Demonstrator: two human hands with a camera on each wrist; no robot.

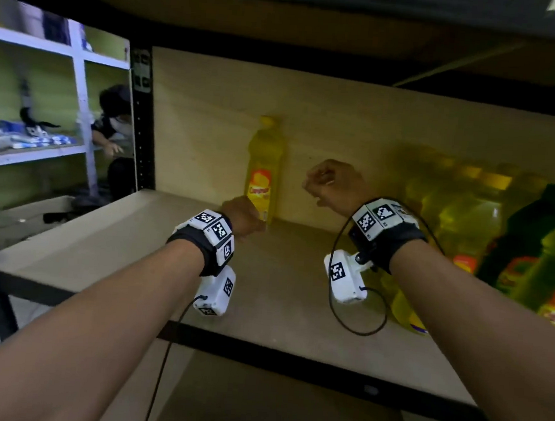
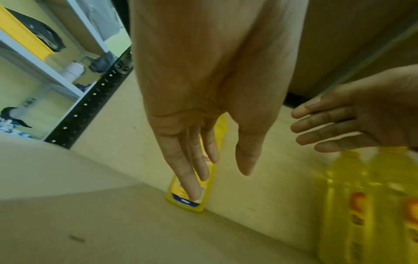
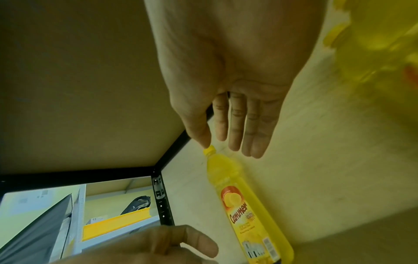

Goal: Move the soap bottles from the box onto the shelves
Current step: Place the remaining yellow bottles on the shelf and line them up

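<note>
One yellow soap bottle (image 1: 264,169) stands upright against the back panel of the wooden shelf (image 1: 100,246). My left hand (image 1: 244,216) is low in front of its base. In the left wrist view its fingers (image 2: 196,169) are straight and overlap the bottle (image 2: 187,201); whether they touch it I cannot tell. My right hand (image 1: 331,181) hovers to the right of the bottle, apart from it. In the right wrist view its fingers (image 3: 237,128) are straight and hold nothing, near the bottle (image 3: 244,205) and its cap. The box is out of view.
Several yellow and green soap bottles (image 1: 488,220) crowd the right side of the shelf. A black upright post (image 1: 143,126) bounds the shelf on the left. Beyond it stands white shelving (image 1: 78,71) with a person (image 1: 114,121) crouched beside it. Another board (image 1: 318,17) hangs close overhead.
</note>
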